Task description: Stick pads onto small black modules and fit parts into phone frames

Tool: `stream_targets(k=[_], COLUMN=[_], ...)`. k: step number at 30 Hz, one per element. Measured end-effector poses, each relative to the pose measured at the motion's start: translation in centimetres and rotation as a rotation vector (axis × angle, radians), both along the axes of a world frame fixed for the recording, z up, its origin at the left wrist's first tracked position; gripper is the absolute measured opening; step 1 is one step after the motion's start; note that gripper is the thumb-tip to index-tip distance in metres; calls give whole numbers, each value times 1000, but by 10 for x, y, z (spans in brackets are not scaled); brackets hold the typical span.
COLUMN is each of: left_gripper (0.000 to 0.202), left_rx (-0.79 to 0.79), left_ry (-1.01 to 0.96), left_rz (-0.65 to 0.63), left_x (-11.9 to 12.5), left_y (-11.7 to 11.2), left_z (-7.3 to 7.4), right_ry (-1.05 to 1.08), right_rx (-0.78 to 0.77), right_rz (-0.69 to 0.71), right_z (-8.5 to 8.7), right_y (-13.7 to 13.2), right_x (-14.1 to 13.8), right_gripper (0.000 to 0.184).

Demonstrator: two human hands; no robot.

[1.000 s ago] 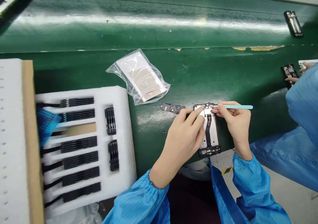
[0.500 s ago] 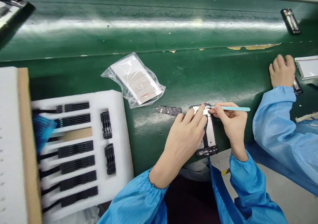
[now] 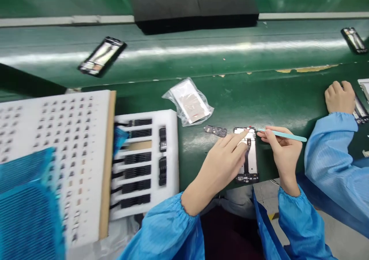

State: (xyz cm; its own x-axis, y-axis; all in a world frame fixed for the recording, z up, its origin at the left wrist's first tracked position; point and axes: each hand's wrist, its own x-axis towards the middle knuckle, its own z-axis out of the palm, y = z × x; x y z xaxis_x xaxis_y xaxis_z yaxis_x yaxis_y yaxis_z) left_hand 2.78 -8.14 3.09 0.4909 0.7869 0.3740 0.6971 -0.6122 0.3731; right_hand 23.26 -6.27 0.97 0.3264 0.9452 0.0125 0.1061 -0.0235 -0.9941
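A black phone frame with a long metal strip down its middle lies flat on the green belt. My left hand rests on it, the index fingertip pressing near its top. My right hand pinches light-blue tweezers, whose tip reaches the frame's top right corner. The tip's contact point is small and hard to make out. A small black circuit board lies just left of the frame, apart from my fingers. Above it sits a clear plastic bag holding pale sheets.
A co-worker's hand and blue sleeve are at the right. To my left stand a white foam tray of black flat cables and a perforated foam sheet. Further phone frames lie on the belt.
The view has swung up and left, showing more belt and the perforated foam. My left fingers have slid off the frame's top, exposing more of it; the tweezers stay at its top corner.
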Motion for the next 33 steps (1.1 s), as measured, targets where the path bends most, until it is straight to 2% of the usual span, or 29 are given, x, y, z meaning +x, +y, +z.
stream_targets(k=[3, 6, 8, 11, 14, 17, 27, 33], left_gripper=[16, 14, 14, 17, 20, 21, 20, 23], left_rx=[-28, -92, -106, -157, -213, -200, -179, -78], left_ry=[-127, -17, 86, 186, 191, 144, -21, 23], left_rz=[96, 150, 141, 66, 65, 108, 134, 203], left_x=[-33, -78, -104, -123, -124, -122, -123, -116], left_y=[-7, -2, 12, 40, 60, 64, 61, 61], left_z=[23, 38, 35, 14, -11, -24, -25, -34], right_ry=[-28, -62, -108, -138, -84, -38, -29, -45], right_rx=[25, 8, 9, 29, -27, -71, -119, -154], right_rz=[124, 351, 514, 694, 757, 762, 707, 714], right_z=[18, 32, 32, 17, -2, -12, -7, -5], right_y=[6, 28, 52, 91, 118, 127, 126, 128], right_x=[-10, -32, -50, -74, -87, -90, -95, -95], right_gripper=[24, 25, 24, 23, 26, 35, 49, 48])
